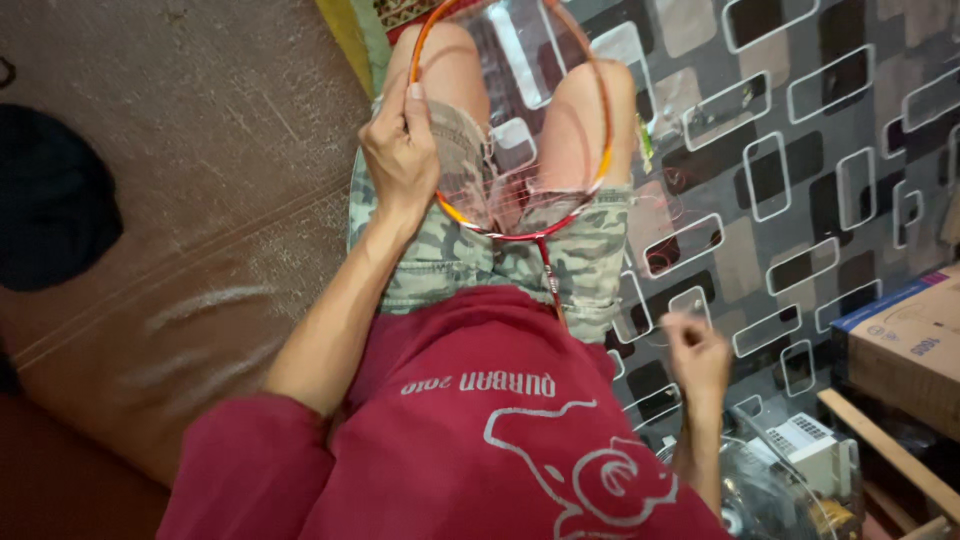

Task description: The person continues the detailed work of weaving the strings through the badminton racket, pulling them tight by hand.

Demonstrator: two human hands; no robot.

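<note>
Orange-and-red oval badminton racket frame (600,150) with a thin red shaft: it lies across your lap, head pointing away from you, shaft running back toward your waist. The head is partly strung; loose, pale strings (520,190) bunch near the throat, and the upper area looks open, though blur hides detail. Your left hand (400,150) grips the rim on its left side. Your right hand (697,352) is closed, its fingers pinched on a thin strand beside the shaft.
</note>
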